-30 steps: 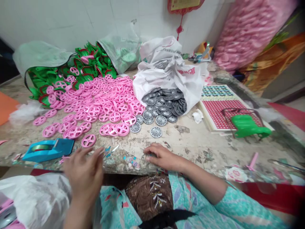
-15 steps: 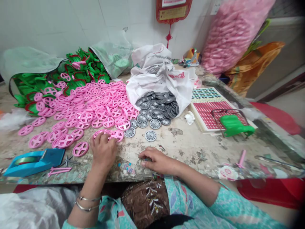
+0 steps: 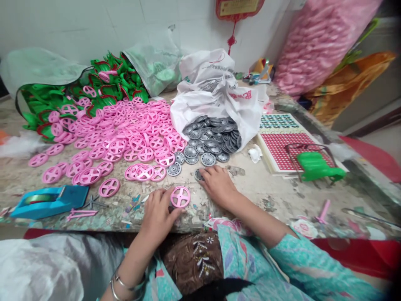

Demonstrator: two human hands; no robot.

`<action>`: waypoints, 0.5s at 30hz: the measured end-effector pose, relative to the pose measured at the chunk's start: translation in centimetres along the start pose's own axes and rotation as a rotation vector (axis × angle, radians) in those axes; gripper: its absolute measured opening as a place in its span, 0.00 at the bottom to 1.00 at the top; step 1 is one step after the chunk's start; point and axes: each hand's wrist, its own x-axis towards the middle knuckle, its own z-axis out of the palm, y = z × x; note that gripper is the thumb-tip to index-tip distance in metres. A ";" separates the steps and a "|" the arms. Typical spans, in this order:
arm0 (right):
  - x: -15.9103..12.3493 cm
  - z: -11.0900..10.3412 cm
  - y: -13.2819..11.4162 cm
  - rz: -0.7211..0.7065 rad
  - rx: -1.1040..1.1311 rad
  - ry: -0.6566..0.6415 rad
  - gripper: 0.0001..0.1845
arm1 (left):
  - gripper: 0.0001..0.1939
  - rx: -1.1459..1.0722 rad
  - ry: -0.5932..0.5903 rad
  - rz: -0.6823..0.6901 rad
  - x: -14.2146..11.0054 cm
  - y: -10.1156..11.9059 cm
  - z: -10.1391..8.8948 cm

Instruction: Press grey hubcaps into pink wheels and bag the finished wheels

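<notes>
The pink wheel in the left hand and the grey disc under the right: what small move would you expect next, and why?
Probably the right hand lifts the grey disc and carries it to the pink wheel. The left hand holds that wheel up at the table's near edge, while the right fingertips rest on a single disc apart from the grey pile.

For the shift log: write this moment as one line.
left hand: holds pink wheel | right hand: on grey disc | table: pink wheel pile, bag of grey discs
</notes>
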 end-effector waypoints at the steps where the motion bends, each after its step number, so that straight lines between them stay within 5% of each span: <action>1: 0.0 0.2 0.0 -0.013 -0.036 -0.006 0.19 | 0.32 0.000 -0.021 -0.031 0.2 0.0 0.1; 5: 0.2 0.7 0.5 -0.085 -0.116 0.005 0.20 | 0.32 -0.017 -0.070 -0.092 1.2 0.5 0.2; 9: 0.5 0.4 1.9 0.011 -0.027 0.024 0.22 | 0.28 -0.174 -0.024 -0.090 1.6 1.5 0.4; 12: 0.2 -0.1 1.9 0.120 0.316 0.098 0.18 | 0.23 -0.491 -0.038 -0.238 1.6 2.3 0.8; 15: -0.8 -0.1 0.3 0.100 0.894 0.182 0.14 | 0.19 -0.922 -0.099 -0.433 1.7 2.8 1.1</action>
